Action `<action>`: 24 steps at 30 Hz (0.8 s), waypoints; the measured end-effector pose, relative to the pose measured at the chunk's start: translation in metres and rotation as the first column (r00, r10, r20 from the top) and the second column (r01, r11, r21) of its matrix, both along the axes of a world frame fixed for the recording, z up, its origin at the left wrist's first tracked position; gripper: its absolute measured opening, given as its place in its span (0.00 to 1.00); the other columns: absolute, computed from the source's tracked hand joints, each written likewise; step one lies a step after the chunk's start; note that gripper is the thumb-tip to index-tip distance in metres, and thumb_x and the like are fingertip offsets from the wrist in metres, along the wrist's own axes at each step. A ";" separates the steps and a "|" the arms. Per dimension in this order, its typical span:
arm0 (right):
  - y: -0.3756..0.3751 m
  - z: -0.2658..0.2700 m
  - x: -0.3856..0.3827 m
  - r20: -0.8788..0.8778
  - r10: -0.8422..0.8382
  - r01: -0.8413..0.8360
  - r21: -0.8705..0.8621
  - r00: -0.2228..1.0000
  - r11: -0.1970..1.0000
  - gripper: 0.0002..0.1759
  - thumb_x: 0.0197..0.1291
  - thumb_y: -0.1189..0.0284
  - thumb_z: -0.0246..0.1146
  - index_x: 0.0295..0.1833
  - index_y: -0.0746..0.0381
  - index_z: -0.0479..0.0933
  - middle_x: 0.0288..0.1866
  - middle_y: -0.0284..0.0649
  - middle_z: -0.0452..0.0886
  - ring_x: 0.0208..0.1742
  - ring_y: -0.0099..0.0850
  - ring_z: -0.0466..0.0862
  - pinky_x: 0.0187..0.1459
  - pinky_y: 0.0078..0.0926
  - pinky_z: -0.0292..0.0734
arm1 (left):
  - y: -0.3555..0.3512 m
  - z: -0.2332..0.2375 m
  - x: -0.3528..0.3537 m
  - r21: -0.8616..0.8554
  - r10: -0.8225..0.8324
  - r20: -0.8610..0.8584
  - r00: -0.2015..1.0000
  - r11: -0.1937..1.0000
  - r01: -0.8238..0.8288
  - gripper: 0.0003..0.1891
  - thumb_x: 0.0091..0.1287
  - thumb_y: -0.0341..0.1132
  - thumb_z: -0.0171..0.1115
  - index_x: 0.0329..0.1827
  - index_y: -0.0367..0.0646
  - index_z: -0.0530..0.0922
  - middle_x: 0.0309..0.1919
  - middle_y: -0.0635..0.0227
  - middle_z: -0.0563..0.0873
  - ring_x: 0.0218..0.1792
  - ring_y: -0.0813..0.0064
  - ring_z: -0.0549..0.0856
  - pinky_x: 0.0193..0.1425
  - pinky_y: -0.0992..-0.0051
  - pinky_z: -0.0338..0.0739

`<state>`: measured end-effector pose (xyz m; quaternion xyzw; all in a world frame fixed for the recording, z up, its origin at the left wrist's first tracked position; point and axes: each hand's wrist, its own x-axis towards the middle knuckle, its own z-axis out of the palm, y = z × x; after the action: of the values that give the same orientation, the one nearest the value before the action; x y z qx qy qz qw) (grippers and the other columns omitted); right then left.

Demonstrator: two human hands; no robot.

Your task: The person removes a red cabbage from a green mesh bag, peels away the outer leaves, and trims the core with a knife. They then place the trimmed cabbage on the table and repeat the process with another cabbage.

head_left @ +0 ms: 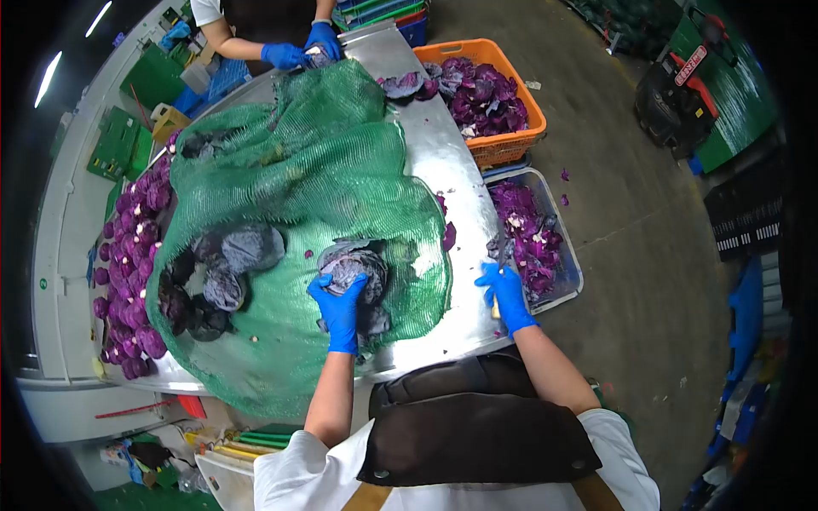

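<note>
While a blue-gloved left hand point(339, 311) grasps a round, dusky purple cabbage with ruffled outer leaves point(349, 268), a blue-gloved right hand point(509, 300) is clenched on a slim, pale-handled knife point(496, 309)

The cabbage sits on a wide sheet of green mesh netting point(281, 341), near the person's side of a shiny metal table point(464, 277). The left grip presses on its near side, thumb and fingers spread around it. Dark loose leaves point(375, 322) lie just beside it. The right grip is at the table's right edge, well apart from the cabbage, with the knife's dark blade pointing away from the person.

Left of the held cabbage, several greyish-purple cabbages in their outer leaves point(253, 247) lie on the netting, partly under a fold. Beyond the netting's left edge, a long heap of smooth, bright purple cabbages point(132, 281) lines the table.

Just past the right hand, a pale plastic tub point(562, 296) holds purple leaf trimmings point(530, 234). Behind it, an orange plastic crate point(503, 152) is heaped with larger purple leaves point(481, 94). A few purple scraps point(449, 236) lie on the bare metal, and others point(564, 175) are on the grey floor point(622, 255).

At the far end, a co-worker's blue-gloved hands point(284, 56) hold another cabbage point(318, 57).
</note>
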<state>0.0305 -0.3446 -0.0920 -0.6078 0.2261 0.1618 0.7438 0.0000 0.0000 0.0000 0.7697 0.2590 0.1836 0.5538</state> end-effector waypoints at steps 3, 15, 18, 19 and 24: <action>-0.024 0.033 -0.019 -0.048 -0.065 0.063 -0.051 0.997 0.997 0.13 0.72 0.63 0.60 0.53 0.60 0.78 0.31 0.41 0.86 0.13 0.20 0.71 0.14 0.20 0.64 | -0.016 -0.008 -0.046 -0.118 0.043 0.043 0.998 0.992 -0.038 0.47 0.49 0.31 0.83 0.69 0.42 0.61 0.67 0.56 0.68 0.66 0.63 0.70 0.73 0.60 0.63; 0.005 0.069 -0.051 -0.042 0.249 -0.251 -0.079 0.968 0.965 0.14 0.70 0.62 0.63 0.51 0.61 0.79 0.31 0.39 0.86 0.14 0.18 0.71 0.15 0.19 0.64 | -0.017 0.009 0.009 -0.512 0.113 0.023 0.993 0.855 -0.085 0.31 0.56 0.34 0.78 0.63 0.36 0.76 0.54 0.60 0.84 0.52 0.65 0.84 0.60 0.66 0.78; -0.011 0.060 -0.035 -0.159 0.308 -0.320 -0.056 0.938 0.946 0.16 0.69 0.60 0.63 0.49 0.63 0.78 0.32 0.42 0.86 0.16 0.20 0.72 0.16 0.21 0.66 | -0.011 0.018 -0.003 -0.610 0.023 0.085 0.996 0.791 0.034 0.30 0.57 0.29 0.75 0.64 0.39 0.76 0.54 0.61 0.84 0.52 0.65 0.84 0.60 0.64 0.79; -0.020 0.050 -0.028 -0.186 0.271 -0.279 -0.016 0.944 0.960 0.15 0.69 0.62 0.62 0.48 0.64 0.77 0.32 0.44 0.86 0.16 0.21 0.72 0.16 0.23 0.67 | -0.006 0.016 -0.005 -0.615 0.007 0.078 0.997 0.787 0.043 0.30 0.58 0.28 0.73 0.66 0.39 0.75 0.56 0.61 0.84 0.53 0.64 0.84 0.61 0.63 0.78; -0.048 0.053 -0.027 -0.179 0.000 -0.028 -0.156 0.984 0.987 0.17 0.67 0.60 0.64 0.50 0.63 0.77 0.31 0.42 0.86 0.16 0.21 0.72 0.15 0.23 0.67 | 0.029 0.013 -0.022 -0.751 -0.189 0.127 0.974 0.623 0.218 0.44 0.49 0.34 0.76 0.72 0.37 0.68 0.61 0.59 0.81 0.61 0.58 0.81 0.68 0.59 0.75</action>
<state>0.0038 -0.3924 -0.0394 -0.6495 0.2997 0.2023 0.6688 -0.0224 0.0289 0.0129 0.4871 0.2135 0.0077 0.8468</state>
